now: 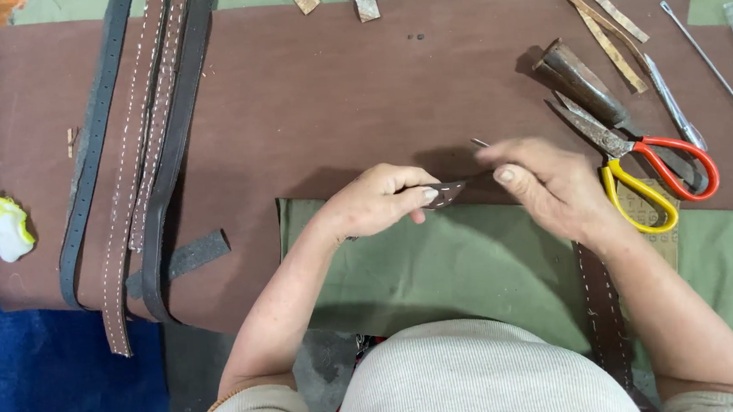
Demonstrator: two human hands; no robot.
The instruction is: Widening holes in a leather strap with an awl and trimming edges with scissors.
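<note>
Pinching the pointed end of a dark brown leather strap with white stitches (447,193) in the left hand (375,201), grip clenched on it, just above the green cloth (437,269). Holding a thin metal needle (480,143) in the right hand (549,184), grip closed around it, right beside the strap tip. Lying near the right hand on the big brown leather sheet (319,91): scissors with red and yellow handles (649,170). Resting well apart on the left: long stitched leather belts (142,151).
</note>
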